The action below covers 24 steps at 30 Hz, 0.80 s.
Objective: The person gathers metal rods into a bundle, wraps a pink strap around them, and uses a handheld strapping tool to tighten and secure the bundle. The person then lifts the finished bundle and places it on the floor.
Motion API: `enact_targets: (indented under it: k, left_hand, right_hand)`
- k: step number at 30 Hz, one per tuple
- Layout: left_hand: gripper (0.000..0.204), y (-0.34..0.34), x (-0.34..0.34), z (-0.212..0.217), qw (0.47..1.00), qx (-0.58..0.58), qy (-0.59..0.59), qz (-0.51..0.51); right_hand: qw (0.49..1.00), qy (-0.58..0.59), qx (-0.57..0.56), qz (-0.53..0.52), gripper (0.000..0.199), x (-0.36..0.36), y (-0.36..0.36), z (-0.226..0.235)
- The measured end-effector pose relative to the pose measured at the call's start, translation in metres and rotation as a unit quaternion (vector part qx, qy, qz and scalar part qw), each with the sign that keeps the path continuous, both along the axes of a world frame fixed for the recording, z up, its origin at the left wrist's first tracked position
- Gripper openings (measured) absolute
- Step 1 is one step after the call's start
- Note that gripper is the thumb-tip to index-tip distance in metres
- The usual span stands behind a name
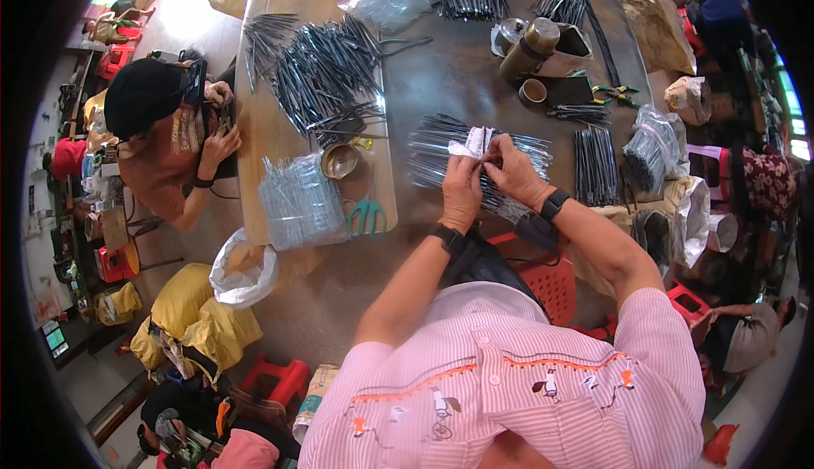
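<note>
My left hand (462, 187) is closed on a small white paper slip (476, 142) with printing on it. My right hand (515, 172) meets it from the other side, its fingers pinched at the slip's lower right edge. Exactly what lies between the fingertips is hidden. Both hands are over a wide spread of thin dark metal rods (431, 145) near the table's front edge. To the right, a neater row of similar rods (596, 165) lies beside a clear plastic bag of rods (651, 153).
Left on the table are a large rod pile (318, 75), a plastic-wrapped bundle (301, 198), a metal bowl (340, 161) and teal scissors (367, 217). A flask (530, 49), a cup (532, 92) and pliers (617, 93) are farther right. A co-worker (174, 130) sits left.
</note>
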<state>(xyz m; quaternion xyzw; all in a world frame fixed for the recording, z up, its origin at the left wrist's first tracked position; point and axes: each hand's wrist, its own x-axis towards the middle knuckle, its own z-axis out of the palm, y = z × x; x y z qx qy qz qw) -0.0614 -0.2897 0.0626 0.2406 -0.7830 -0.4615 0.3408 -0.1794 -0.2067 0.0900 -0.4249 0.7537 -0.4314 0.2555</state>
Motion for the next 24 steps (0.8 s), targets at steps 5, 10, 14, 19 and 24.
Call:
enact_targets:
  k: [5, 10, 14, 19, 24]
  left_hand:
    - [0.011, -0.002, 0.0, 0.007, 0.998, 0.058, -0.026, -0.004]
    - [0.015, -0.004, 0.002, 0.012, 0.984, 0.149, -0.09, 0.028]
    - [0.015, -0.003, 0.001, 0.01, 0.985, 0.147, -0.09, 0.024]
    - [0.015, 0.006, -0.002, -0.003, 0.975, 0.164, -0.138, 0.063]
    - [0.021, -0.002, -0.003, -0.021, 0.942, 0.329, -0.071, 0.001]
  right_hand:
    - [1.0, -0.008, 0.009, -0.02, 0.029, -0.001, -0.002, -0.002]
    - [1.0, 0.012, 0.0, -0.012, 0.03, 0.0, -0.001, -0.001]
    - [1.0, 0.009, 0.0, -0.011, 0.028, 0.002, -0.001, 0.0]
    - [0.999, 0.051, 0.012, 0.011, 0.025, 0.002, 0.001, 0.001]
    - [0.99, 0.129, -0.02, 0.045, 0.022, 0.0, 0.003, 0.002]
